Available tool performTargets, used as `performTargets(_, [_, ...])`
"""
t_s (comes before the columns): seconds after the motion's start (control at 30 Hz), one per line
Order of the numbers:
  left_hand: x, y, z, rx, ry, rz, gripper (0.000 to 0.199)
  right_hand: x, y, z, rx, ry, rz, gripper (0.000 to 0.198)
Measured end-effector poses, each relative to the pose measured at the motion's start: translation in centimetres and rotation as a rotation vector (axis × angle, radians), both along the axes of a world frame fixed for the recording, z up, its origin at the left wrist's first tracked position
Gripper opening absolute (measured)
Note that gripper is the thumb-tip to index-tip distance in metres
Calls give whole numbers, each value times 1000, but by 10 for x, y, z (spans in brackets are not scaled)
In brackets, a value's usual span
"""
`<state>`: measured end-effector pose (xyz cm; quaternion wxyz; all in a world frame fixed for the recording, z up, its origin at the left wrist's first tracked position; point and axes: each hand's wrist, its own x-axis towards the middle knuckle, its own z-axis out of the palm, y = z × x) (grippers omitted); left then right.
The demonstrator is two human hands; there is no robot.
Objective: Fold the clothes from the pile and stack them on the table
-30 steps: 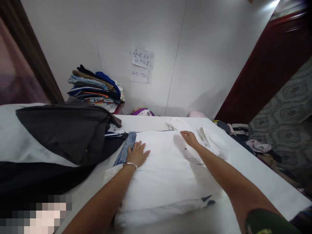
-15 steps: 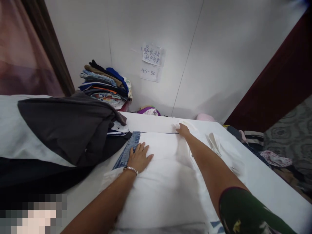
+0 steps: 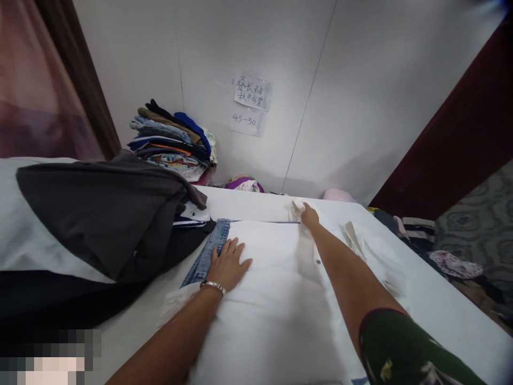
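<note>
A white garment (image 3: pixel 268 315) lies near centre, overlapping denim (image 3: pixel 215 247). The left hand (image 3: pixel 229 264) rests on it, fingers spread, gripping nothing; the right hand (image 3: pixel 310 216), farther off, pinches bunched white cloth (image 3: pixel 296 209). A flat left palm should limit creasing.

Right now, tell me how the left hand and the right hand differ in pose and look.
The left hand lies flat with fingers spread on the white garment; the right hand is closed on bunched white fabric.
The left wrist wears a bracelet; the right wrist shows none.
The left hand is beside the denim; the right hand is farther forward, toward the wall.
Both are bare and touch white cloth.
</note>
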<state>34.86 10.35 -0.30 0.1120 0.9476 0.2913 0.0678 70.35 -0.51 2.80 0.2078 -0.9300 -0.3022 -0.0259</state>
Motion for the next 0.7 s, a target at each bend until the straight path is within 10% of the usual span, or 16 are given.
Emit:
performTargets(0.27, [0, -2, 6, -14, 4, 12, 58, -14, -60, -1, 374, 152, -183, 73])
performTargets(0.47, [0, -2, 8, -20, -5, 9, 58, -38, -87, 4, 109, 116, -82, 75])
performTargets(0.7, [-1, -2, 7, -15, 1, 9, 58, -41, -44, 22, -255, 56, 118, 44])
